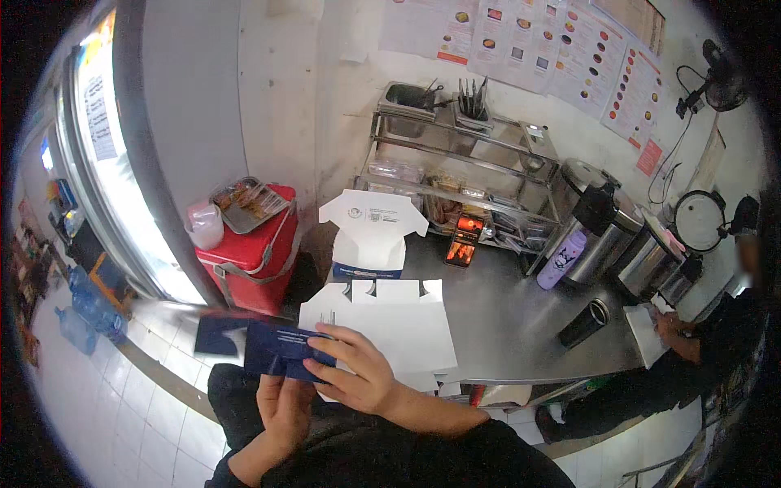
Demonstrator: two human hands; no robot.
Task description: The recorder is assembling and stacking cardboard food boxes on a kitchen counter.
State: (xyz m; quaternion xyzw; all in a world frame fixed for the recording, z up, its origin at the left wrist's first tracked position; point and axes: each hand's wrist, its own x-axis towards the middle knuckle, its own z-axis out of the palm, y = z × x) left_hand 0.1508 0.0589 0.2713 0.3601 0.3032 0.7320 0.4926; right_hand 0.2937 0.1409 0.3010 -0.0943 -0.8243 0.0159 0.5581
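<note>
The left hand [283,413] pinches the lower edge of a dark blue carton [275,346], and the right hand [364,376] rests half-curled fingers on its right end; the carton is held up beside a flat white cardboard sheet [394,325] on the counter [517,329]

Unreadable print on blue carton [272,346], posters [533,50]

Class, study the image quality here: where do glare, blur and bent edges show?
Head view: the tall, lit white panel at left glares, nearly washed out; head view: its long edges bow along the picture's dark rim; head view: the left end of the flat dark-blue cardboard piece looks smeared, perhaps by motion.
</note>
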